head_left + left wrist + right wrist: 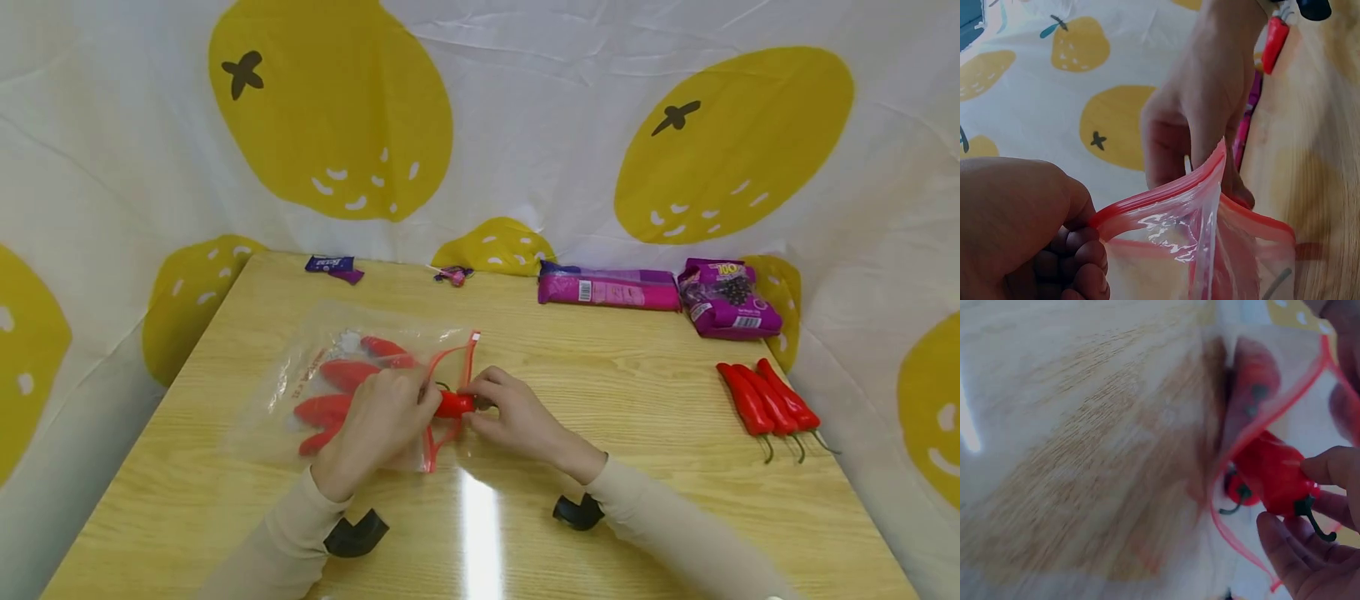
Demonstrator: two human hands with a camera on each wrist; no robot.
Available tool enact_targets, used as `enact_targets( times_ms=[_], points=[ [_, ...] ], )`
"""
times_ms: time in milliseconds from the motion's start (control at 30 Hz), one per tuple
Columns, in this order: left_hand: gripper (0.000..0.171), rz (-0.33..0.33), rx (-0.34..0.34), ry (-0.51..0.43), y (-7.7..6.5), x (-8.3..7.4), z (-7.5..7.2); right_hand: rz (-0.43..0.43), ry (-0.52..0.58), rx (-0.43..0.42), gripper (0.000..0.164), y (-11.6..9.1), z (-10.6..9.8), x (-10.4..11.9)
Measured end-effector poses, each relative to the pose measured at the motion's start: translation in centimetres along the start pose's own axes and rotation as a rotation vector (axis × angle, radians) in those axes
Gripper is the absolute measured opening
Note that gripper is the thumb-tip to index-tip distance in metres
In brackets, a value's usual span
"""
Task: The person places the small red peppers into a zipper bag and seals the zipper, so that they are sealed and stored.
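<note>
A clear zip bag (270,408) with a red closure strip (1154,195) lies on the table's left half, with several red peppers (322,410) inside. My left hand (386,417) pinches the strip at the bag's mouth, which gapes toward the right. At that mouth my right hand (513,417) holds another red pepper (1275,472) between thumb and fingers near its green stem (1315,519). The pepper's far end is within the bag opening, its stem end outside. In the left wrist view the bag's plastic hides part of the right hand's fingertips.
Three red peppers (765,400) lie side by side at the table's right edge. Along the back are a long pink packet (611,290), a purple bag (727,300), a small blue packet (330,265) and a small pink wrapped item (454,275). Fruit-printed cloth (525,125) hangs behind.
</note>
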State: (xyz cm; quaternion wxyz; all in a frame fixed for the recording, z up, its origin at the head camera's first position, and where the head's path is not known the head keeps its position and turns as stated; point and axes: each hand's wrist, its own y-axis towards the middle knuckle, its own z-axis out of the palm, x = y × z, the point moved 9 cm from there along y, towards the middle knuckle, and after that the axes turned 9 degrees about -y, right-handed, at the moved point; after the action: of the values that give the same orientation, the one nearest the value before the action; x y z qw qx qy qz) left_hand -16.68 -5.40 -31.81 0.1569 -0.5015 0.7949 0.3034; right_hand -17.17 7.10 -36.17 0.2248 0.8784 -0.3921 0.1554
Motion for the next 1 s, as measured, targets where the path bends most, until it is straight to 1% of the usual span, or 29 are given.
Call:
enact_targets(
  times_ms=[100,267,333,467,567,600,633,700,833,900,1000],
  points=[
    [0.017,0.015,-0.004,0.008,0.1,-0.3,0.0,-0.027,-0.013,0.015,0.026,1.2,1.4,0.3],
    [0.023,0.033,-0.004,0.003,0.1,-0.6,0.2,-0.077,-0.081,-0.010,0.019,3.0,2.7,0.9],
    [0.023,0.043,-0.007,0.001,0.1,-0.7,0.3,-0.088,-0.109,-0.009,0.017,3.8,3.2,1.2],
    [0.012,0.053,-0.023,-0.008,-0.1,-0.7,0.3,-0.068,-0.133,0.015,0.019,5.1,4.2,1.2],
    [0.013,0.051,-0.028,-0.016,-0.1,-0.7,0.4,-0.045,-0.119,0.014,0.020,6.0,4.6,0.9],
    [0.018,0.048,-0.028,-0.019,-0.1,-0.7,0.4,-0.045,-0.113,0.012,0.020,6.2,4.7,0.9],
    [0.019,0.046,-0.028,-0.024,-0.1,-0.6,0.4,-0.048,-0.107,0.008,0.020,6.4,4.7,0.9],
    [0.026,0.045,-0.028,-0.039,-0.1,-0.6,0.4,-0.055,-0.090,0.001,0.018,6.6,4.7,0.8],
    [0.029,0.049,-0.046,-0.061,-0.1,-0.7,0.1,-0.045,-0.094,-0.007,0.014,6.6,4.8,0.7],
    [0.030,0.053,-0.057,-0.066,-0.1,-0.7,0.0,-0.035,-0.118,0.000,0.012,6.4,4.8,0.6],
    [0.030,0.050,-0.065,-0.064,-0.1,-0.6,-0.1,-0.042,-0.187,0.011,0.014,5.7,4.7,0.7]
  ],
)
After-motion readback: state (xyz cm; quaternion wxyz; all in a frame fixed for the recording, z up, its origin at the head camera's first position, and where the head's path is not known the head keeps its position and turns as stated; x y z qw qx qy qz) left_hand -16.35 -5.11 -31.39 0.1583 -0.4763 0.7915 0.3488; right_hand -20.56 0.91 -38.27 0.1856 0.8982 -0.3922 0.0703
